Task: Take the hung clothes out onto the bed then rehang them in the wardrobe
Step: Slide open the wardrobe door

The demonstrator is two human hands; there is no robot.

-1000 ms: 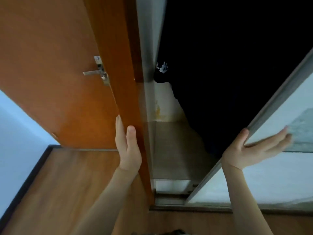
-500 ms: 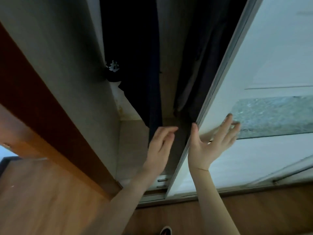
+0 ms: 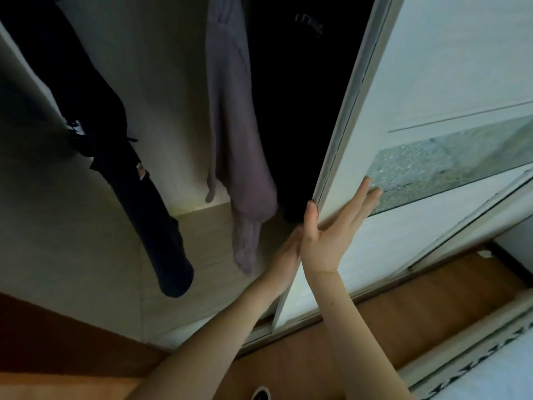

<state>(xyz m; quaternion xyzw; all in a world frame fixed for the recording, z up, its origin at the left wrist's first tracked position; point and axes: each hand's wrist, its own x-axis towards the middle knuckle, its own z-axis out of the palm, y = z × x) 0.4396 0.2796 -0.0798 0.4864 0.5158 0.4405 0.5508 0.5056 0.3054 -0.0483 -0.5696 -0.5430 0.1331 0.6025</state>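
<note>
The wardrobe stands open, with its white sliding door (image 3: 432, 82) pushed to the right. Inside hang a dark navy garment (image 3: 138, 203) at the left, a grey-mauve hoodie (image 3: 239, 157) in the middle and a black garment (image 3: 294, 96) with faint lettering beside the door. My right hand (image 3: 331, 235) lies flat on the door's left edge, thumb hooked round the frame, fingers spread on the panel. Just behind that edge, inside the wardrobe, my left hand (image 3: 288, 252) is flat with fingers straight, next to the hoodie's cuff. Neither hand holds a garment.
The door has a frosted glass strip (image 3: 450, 166). The wardrobe floor (image 3: 207, 272) is pale wood. Brown wooden floor (image 3: 403, 319) runs below the door track. A corner of the bed (image 3: 490, 370) with a patterned edge shows at the bottom right.
The sliding door has moved further right, uncovering the hoodie and the black garment. My left hand has gone from the brown room door to the wardrobe door's edge. The view has shifted right.
</note>
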